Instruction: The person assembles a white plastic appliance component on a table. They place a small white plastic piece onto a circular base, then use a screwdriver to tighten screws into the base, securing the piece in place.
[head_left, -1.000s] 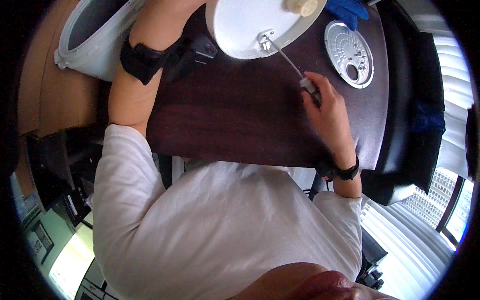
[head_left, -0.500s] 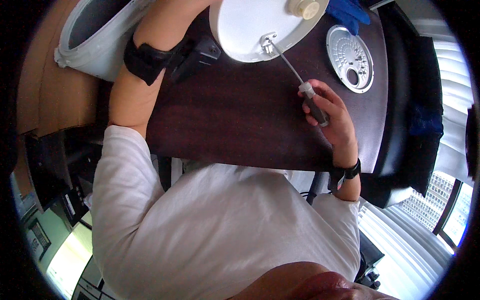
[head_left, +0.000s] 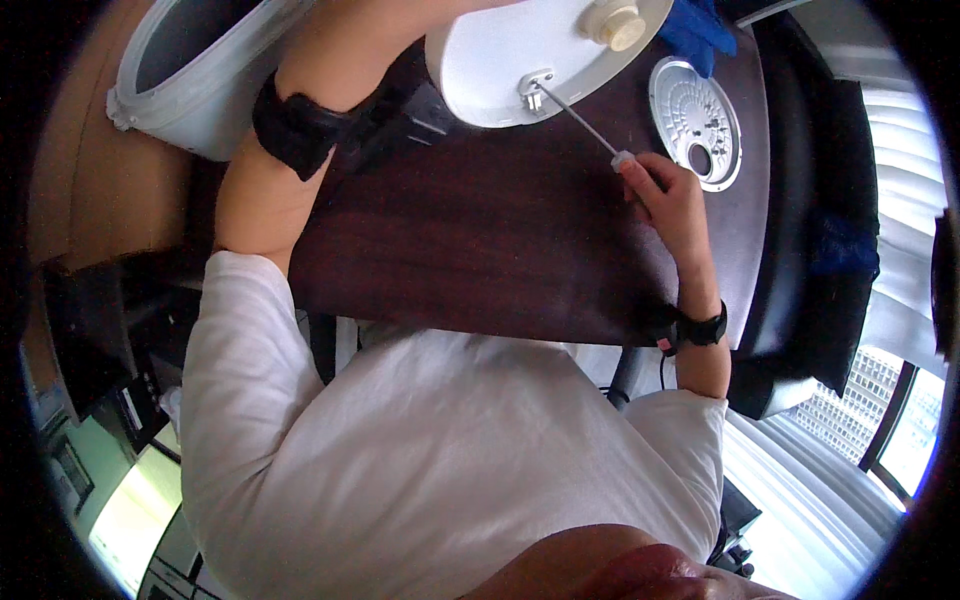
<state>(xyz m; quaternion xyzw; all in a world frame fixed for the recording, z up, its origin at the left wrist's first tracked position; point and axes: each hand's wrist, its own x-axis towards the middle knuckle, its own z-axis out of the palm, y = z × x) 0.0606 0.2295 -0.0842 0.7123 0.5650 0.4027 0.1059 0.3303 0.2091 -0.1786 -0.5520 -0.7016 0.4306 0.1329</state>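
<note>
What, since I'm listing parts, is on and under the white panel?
On the white panel: a cream knob and a small bracket, where the screwdriver points. Whatever lies directly underneath is covered.

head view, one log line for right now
right hand: holds screwdriver; screwdriver: far end at bracket on white cover; silver disc: on table

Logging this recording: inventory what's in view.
Cover: 1, white, top centre
Knob: 1, cream, on cover
Bracket: 1, silvery, low on cover
Screwdriver: 1, metallic shaft, tip at bracket
Disc: 1, silver, table's right
Fabric: count unclear, blue, beyond disc
Table: 1, dark brown, centre
Container: 1, white, upper left
Curtains: count unclear, white, right
Unclear object: 1, black, left of cover
Shirt: 1, white, bottom
Straps: 2, black, forearms
Right hand: 1, bare, on screwdriver
Left hand: unseen
</note>
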